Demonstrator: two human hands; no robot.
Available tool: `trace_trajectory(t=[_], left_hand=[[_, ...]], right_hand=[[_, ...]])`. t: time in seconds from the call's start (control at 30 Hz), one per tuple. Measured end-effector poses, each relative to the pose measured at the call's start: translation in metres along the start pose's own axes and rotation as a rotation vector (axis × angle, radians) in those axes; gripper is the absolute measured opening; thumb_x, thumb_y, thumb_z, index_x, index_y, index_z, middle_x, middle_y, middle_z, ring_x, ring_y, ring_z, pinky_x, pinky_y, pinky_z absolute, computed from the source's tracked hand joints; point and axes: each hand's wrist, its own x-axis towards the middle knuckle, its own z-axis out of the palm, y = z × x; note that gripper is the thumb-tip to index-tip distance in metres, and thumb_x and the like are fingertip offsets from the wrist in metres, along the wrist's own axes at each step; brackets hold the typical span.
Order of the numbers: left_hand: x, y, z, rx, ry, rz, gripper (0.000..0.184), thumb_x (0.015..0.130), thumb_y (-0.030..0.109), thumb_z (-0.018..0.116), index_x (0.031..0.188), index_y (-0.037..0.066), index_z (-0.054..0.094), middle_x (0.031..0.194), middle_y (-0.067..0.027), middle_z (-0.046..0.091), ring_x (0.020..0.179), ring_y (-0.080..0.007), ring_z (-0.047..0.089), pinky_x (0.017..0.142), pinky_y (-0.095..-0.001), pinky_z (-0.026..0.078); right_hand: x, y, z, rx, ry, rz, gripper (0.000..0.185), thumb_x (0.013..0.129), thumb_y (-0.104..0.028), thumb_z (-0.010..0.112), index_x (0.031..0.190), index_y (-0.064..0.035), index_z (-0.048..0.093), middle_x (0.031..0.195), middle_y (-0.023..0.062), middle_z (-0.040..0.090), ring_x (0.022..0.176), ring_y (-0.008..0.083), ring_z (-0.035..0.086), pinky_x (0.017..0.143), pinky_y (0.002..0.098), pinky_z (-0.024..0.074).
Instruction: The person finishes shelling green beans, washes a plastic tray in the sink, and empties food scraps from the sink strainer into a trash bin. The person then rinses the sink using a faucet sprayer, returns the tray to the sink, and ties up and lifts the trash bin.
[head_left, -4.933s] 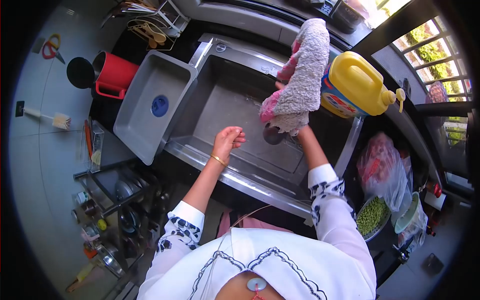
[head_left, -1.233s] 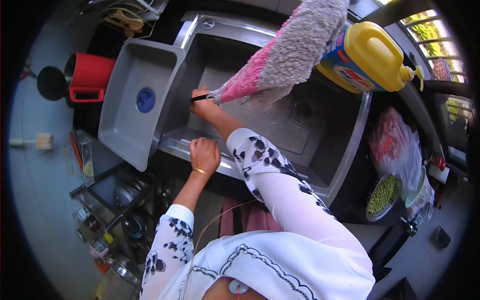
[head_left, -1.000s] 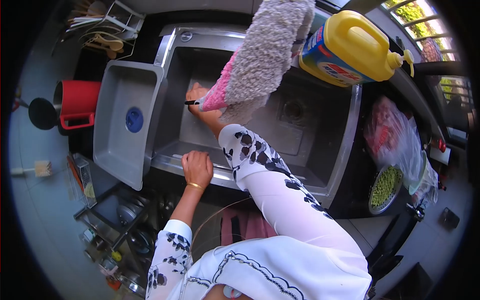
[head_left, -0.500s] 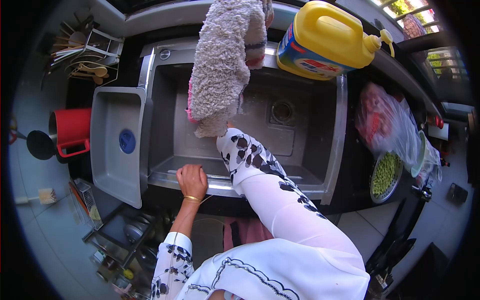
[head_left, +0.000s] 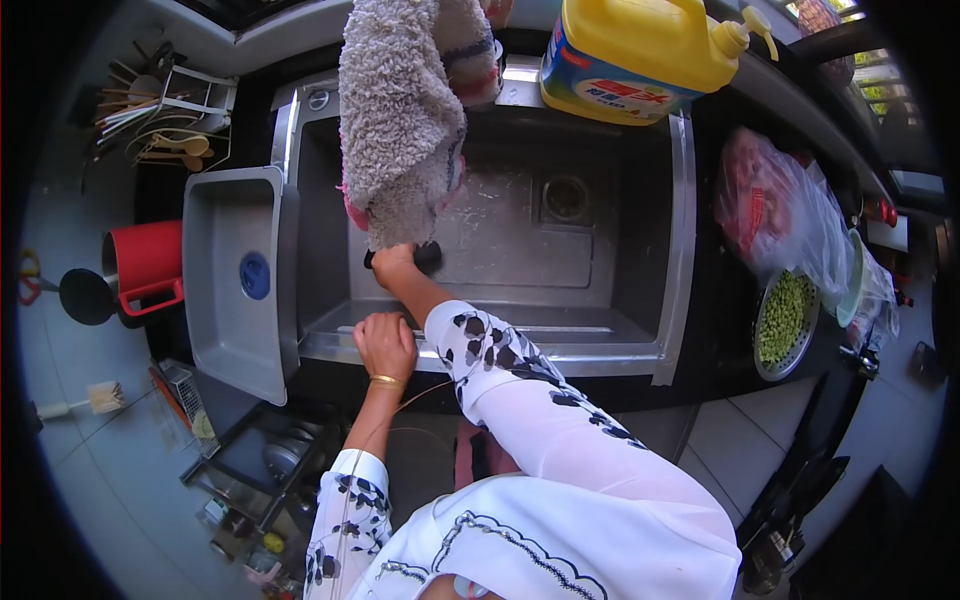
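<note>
My right hand (head_left: 393, 264) reaches into the grey sink (head_left: 640, 352), its fingers closed round a dark object (head_left: 428, 259) that shows on both sides of the hand. What kind of thing it is I cannot make out. Just above, a shaggy grey towel (head_left: 395, 110) hangs down and covers the fingertips in part. My left hand (head_left: 385, 342) is closed, its fingers curled over the sink's front rim. The drain (head_left: 566, 200) lies further right in the wet basin.
A grey side tub (head_left: 232, 330) with a blue plug stands left of the sink, near a red pitcher (head_left: 150, 262). Behind stands a yellow detergent jug (head_left: 640, 50). At right are a plastic bag (head_left: 765, 205) and a colander of green beans (head_left: 785, 320).
My right hand has moved left and nearer to me, out from behind the towel, and the dark object now shows in it. My left hand stays on the rim.
</note>
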Motion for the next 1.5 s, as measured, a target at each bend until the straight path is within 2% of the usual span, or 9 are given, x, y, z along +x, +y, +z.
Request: trace_trajectory(t=[0.07,0.23,0.3,0.73,1.07,1.2,1.37,1.43,1.5], left_hand=[[-0.001,-0.002,0.002,0.012,0.004,0.013,0.010,0.077,0.012,0.053,0.081,0.006,0.060,0.080,-0.0068,0.058,0.085,-0.0243,0.053,0.080,-0.0393,0.034],[-0.003,-0.002,0.003,0.023,-0.004,0.005,0.010,0.077,0.013,0.053,0.080,0.006,0.060,0.080,-0.0067,0.059,0.085,-0.0243,0.053,0.080,-0.0398,0.034],[-0.004,-0.003,0.003,0.025,0.005,0.012,0.011,0.078,0.013,0.053,0.080,0.006,0.061,0.080,-0.0067,0.059,0.085,-0.0243,0.053,0.081,-0.0400,0.035],[-0.005,0.000,0.002,0.029,-0.005,-0.005,0.013,0.079,0.014,0.052,0.080,0.008,0.063,0.082,-0.0063,0.062,0.085,-0.0248,0.055,0.081,-0.0392,0.036],[-0.006,-0.003,0.004,0.088,-0.017,0.004,0.016,0.082,0.017,0.050,0.083,0.009,0.063,0.082,-0.0068,0.062,0.086,-0.0245,0.056,0.084,-0.0392,0.037],[-0.006,-0.004,0.010,0.080,-0.004,0.010,0.016,0.079,0.014,0.052,0.090,0.008,0.062,0.087,-0.0072,0.061,0.089,-0.0255,0.054,0.083,-0.0391,0.036],[0.007,0.042,0.013,-0.157,-0.154,0.055,0.042,0.071,0.009,0.059,0.113,0.005,0.053,0.108,-0.0172,0.055,0.104,-0.0336,0.049,0.091,-0.0445,0.036],[0.013,0.073,0.030,-0.293,-0.261,0.138,0.055,0.069,0.012,0.062,0.122,0.002,0.048,0.112,-0.0162,0.053,0.105,-0.0325,0.050,0.092,-0.0403,0.039],[0.022,0.104,0.038,-0.563,-0.484,-0.153,0.068,0.068,0.016,0.069,0.128,0.002,0.042,0.113,-0.0133,0.053,0.101,-0.0248,0.053,0.090,-0.0356,0.042]], right_hand=[[-0.009,0.004,0.000,0.004,0.010,0.145,0.021,0.082,-0.022,0.058,0.100,-0.0221,0.068,0.107,-0.0013,0.062,0.113,0.0198,0.047,0.065,0.0410,0.0424],[-0.041,0.013,0.001,-0.041,0.004,0.107,0.023,0.082,-0.023,0.058,0.103,-0.0219,0.067,0.109,-0.0005,0.061,0.110,0.0181,0.049,0.067,0.0393,0.0440],[-0.052,0.022,0.005,-0.024,-0.021,0.114,0.023,0.080,-0.019,0.059,0.101,-0.0188,0.068,0.112,0.0024,0.060,0.104,0.0212,0.058,0.074,0.0380,0.0475],[-0.134,0.137,0.028,0.162,0.000,0.487,0.024,0.076,-0.015,0.061,0.099,-0.0099,0.068,0.111,0.0116,0.060,0.102,0.0279,0.060,0.076,0.0395,0.0505],[-0.202,0.184,0.015,0.172,0.114,0.502,0.022,0.071,-0.013,0.063,0.091,-0.0060,0.069,0.109,0.0146,0.060,0.098,0.0294,0.061,0.076,0.0393,0.0509],[-0.224,0.197,0.021,0.183,0.415,0.298,0.022,0.063,-0.008,0.063,0.084,-0.0049,0.067,0.103,0.0203,0.057,0.088,0.0356,0.060,0.077,0.0437,0.0487],[-0.228,0.176,0.012,0.208,0.490,0.242,0.020,0.064,-0.007,0.062,0.083,-0.0058,0.064,0.098,0.0225,0.057,0.082,0.0376,0.061,0.070,0.0447,0.0502],[-0.224,0.169,0.012,0.219,0.490,0.229,0.021,0.064,-0.008,0.062,0.085,-0.0060,0.064,0.096,0.0223,0.057,0.081,0.0376,0.061,0.069,0.0449,0.0503],[-0.223,0.164,0.011,0.253,0.469,0.213,0.026,0.066,-0.009,0.061,0.091,-0.0071,0.063,0.092,0.0202,0.059,0.081,0.0372,0.061,0.069,0.0456,0.0497]])
